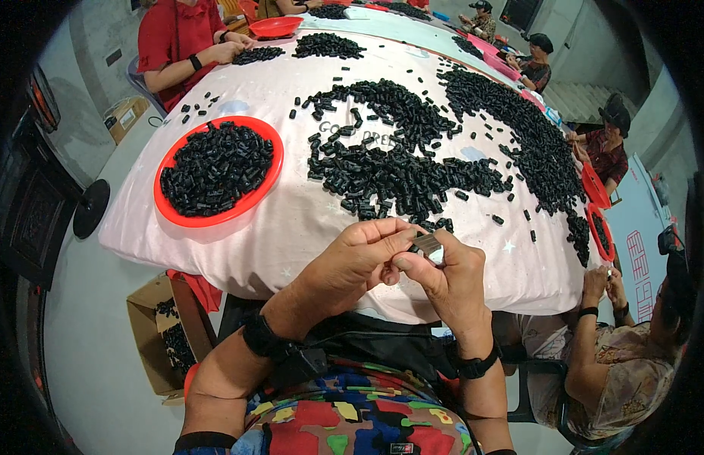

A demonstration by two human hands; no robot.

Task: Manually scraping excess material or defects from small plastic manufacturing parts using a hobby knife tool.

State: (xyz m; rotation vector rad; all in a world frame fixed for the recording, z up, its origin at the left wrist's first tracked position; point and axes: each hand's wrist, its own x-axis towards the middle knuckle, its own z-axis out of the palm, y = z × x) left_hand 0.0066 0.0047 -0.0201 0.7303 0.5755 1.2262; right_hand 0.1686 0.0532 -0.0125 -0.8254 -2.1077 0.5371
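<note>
My left hand (356, 258) and my right hand (451, 280) meet above the table's near edge. Between the right thumb and fingers is a small flat silvery metal piece (430, 247), its exact kind unclear. The left thumb and fingertips pinch a small black part (415, 236), mostly hidden by the fingers and touching or very near the metal. Just beyond both hands spreads a heap of short black plastic parts (375, 171). To the left stands a red round basin (275, 163), filled with the same kind of parts.
A pale pink cloth (291, 227) covers the table. More black parts (519, 136) form a long heap on the right. An open cardboard box (151, 334) with black parts stands on the floor at left. Several people sit around the table, one (625, 364) close on my right.
</note>
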